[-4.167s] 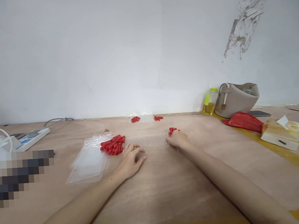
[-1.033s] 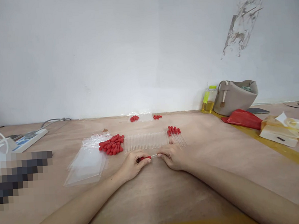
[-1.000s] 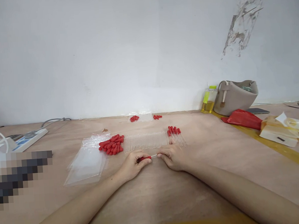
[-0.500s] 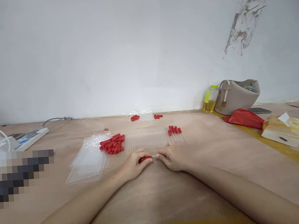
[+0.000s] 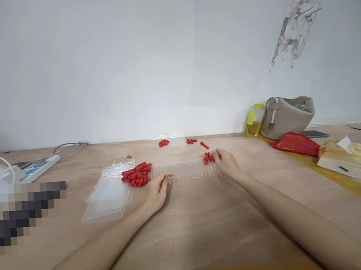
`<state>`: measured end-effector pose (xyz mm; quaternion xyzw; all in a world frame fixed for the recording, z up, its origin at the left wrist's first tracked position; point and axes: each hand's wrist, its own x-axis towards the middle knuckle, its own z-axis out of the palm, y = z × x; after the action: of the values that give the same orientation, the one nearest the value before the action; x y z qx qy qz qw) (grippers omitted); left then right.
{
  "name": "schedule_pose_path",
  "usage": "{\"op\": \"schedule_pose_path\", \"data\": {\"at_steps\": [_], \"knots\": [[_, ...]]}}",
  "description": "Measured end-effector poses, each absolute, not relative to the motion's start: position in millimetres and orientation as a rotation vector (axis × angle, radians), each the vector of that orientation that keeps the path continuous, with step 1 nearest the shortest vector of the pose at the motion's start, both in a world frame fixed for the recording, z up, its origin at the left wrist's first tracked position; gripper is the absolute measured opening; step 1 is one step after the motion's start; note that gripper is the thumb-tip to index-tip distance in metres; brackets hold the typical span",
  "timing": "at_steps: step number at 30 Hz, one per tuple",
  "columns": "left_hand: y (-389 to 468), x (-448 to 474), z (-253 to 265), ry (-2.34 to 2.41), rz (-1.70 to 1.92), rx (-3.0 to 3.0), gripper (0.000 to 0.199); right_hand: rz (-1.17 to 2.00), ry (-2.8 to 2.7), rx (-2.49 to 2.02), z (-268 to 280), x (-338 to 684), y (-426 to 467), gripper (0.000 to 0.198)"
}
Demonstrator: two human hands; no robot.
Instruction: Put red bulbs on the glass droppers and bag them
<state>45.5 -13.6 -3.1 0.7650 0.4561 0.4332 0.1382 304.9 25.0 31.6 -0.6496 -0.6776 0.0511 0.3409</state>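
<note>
A dropper (image 5: pixel 204 145) with a red rubber bulb on a clear glass tube is pinched in my right hand (image 5: pixel 226 162), its bulb pointing up and to the left. Just under it lies a group of droppers (image 5: pixel 208 159) side by side, partly covered by that hand. My left hand (image 5: pixel 157 192) holds nothing, index finger stretched out and thumb apart, at the near edge of a row of glass tubes (image 5: pixel 184 169). Left of the row is a heap of red rubber bulbs (image 5: pixel 136 176), close to the left fingers.
Clear zip bags (image 5: pixel 106 202) lie at the left. Against the wall are small red bulb groups (image 5: pixel 163 143) on plastic. A power strip (image 5: pixel 43 168) stands far left; a bottle (image 5: pixel 253 121), grey bag (image 5: pixel 286 118), red pouch (image 5: pixel 296 143) and tissue pack (image 5: pixel 342 159) stand right.
My hands have parted. The right one has carried the dropper right and away from me to the dropper group. The left one has let go of the red bulb and shifted slightly left.
</note>
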Motion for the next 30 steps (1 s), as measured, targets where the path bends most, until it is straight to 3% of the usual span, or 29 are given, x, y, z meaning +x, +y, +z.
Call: {"op": "schedule_pose_path", "data": {"at_steps": [8, 30], "knots": [[-11, 47, -12, 1.167, 1.107, 2.035, 0.015, 0.455, -1.749, -1.945, 40, 322, 53, 0.025], [-24, 54, 6, 1.269, 1.013, 2.152, 0.027, 0.418, -1.689, -2.097, 27, 330, 59, 0.021]]}}
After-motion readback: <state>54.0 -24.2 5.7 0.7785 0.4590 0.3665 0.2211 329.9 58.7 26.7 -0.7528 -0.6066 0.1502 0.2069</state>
